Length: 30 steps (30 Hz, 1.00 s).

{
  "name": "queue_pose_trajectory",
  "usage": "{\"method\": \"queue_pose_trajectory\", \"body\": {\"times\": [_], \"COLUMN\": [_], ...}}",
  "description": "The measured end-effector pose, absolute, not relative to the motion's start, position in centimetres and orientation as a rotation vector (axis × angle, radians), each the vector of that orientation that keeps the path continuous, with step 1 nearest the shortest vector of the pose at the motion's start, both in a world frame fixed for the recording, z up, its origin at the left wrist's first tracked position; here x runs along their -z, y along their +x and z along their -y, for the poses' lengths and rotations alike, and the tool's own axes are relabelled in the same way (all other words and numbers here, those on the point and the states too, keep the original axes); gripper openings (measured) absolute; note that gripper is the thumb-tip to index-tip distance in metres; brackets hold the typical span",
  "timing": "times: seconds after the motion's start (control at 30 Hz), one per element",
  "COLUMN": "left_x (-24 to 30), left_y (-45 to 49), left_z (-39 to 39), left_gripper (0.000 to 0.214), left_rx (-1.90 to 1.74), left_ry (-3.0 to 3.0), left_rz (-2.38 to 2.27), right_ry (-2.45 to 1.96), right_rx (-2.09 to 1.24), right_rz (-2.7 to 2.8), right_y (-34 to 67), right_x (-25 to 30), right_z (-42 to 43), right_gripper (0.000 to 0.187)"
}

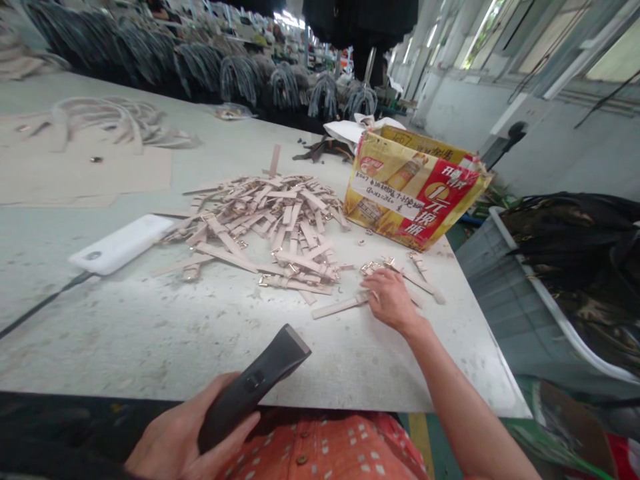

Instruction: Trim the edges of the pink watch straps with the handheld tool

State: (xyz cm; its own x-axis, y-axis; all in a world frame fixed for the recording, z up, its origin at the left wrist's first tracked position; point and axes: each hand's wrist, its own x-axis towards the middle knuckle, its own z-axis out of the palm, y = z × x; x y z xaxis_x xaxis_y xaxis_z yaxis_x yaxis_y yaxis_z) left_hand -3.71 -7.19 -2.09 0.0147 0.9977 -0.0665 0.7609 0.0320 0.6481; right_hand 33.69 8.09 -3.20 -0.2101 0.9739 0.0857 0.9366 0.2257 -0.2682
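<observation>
My left hand (185, 427) is wrapped round a black hair clipper (255, 377), held above the table's near edge with its blade end pointing up and right. My right hand (390, 297) is low over the table with fingers bent down onto a pale pink buckled strap (340, 307). The strap's plain end sticks out to the left, and its other end is hidden under the hand. Right by those fingers lie more buckled straps (423, 277) with gold-coloured buckles. A large heap of the same straps (280, 220) covers the middle of the table.
A yellow and red carton (405, 187) stands behind my right hand. On the left are a white device (123, 243) with a black cable and flat pale sheets (85, 173) bearing curved strips. A grey bin (530, 300) of dark material stands beyond the table's right edge.
</observation>
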Motion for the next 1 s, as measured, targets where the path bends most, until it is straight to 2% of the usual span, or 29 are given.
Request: {"method": "queue_pose_trajectory", "body": {"times": [0.17, 0.27, 0.33, 0.47, 0.67, 0.87, 1.0], "left_x": [2.1, 2.1, 1.9, 1.4, 1.4, 2.4, 3.0], "left_y": [-3.7, -3.6, -3.6, -3.7, -3.9, -4.7, -5.6], "left_z": [7.2, 7.3, 7.2, 7.0, 6.9, 7.2, 7.0], "left_gripper": [0.033, 0.034, 0.033, 0.033, 0.033, 0.036, 0.042], "left_rx": [-0.596, -0.61, -0.619, -0.603, -0.595, -0.596, -0.475], "left_ry": [1.751, 1.754, 1.75, 1.743, 1.744, 1.75, 1.769], "left_rz": [-1.721, -1.717, -1.73, -1.734, -1.725, -1.733, -1.649], "right_ry": [-1.67, -1.49, -1.426, -1.527, -1.692, -1.273, -1.09], "right_rx": [-0.382, -0.509, -0.476, -0.378, -0.462, -0.646, -0.741], "right_rz": [2.387, 2.331, 2.217, 2.055, 2.242, 2.254, 2.153], "right_y": [33.5, 33.1, 32.4, 30.3, 27.3, 27.5, 28.1], "right_x": [4.5, 5.7, 6.7, 7.4, 6.2, 7.4, 8.3], "right_z": [-6.7, -5.7, -4.9, -3.2, -2.1, -1.3, -0.4], "right_gripper": [0.023, 0.022, 0.024, 0.028, 0.012, 0.022, 0.033]}}
